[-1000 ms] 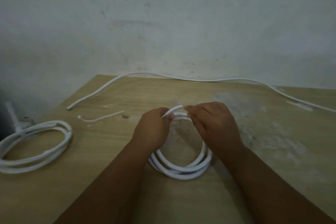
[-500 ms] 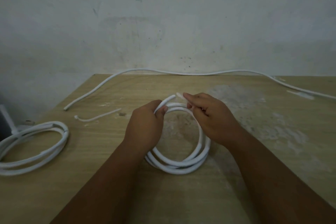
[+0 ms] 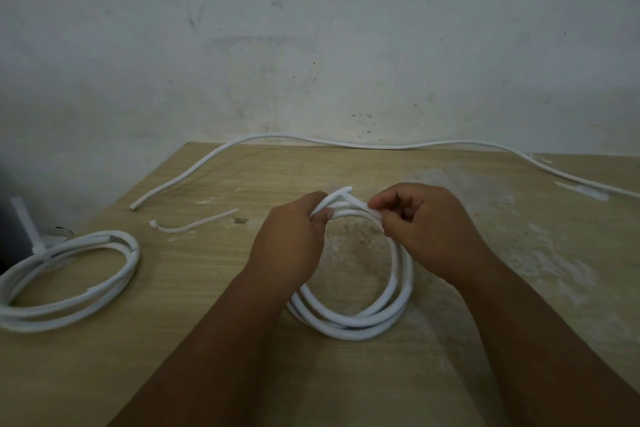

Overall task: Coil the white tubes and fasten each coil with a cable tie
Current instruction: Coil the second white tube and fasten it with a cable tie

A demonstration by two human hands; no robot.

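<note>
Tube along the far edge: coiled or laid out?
Laid out. The tube runs in one long line along the table's far edge, no loops.

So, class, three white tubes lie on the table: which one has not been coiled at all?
The long tube stretched along the far edge of the table; the left coil and the middle coil are already looped.

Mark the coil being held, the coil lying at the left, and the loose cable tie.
held coil [image 3: 349,326]: head view, near arc of the loops.
left coil [image 3: 133,258]: head view, right-hand bend.
loose cable tie [image 3: 195,225]: head view, middle of the strap.
</note>
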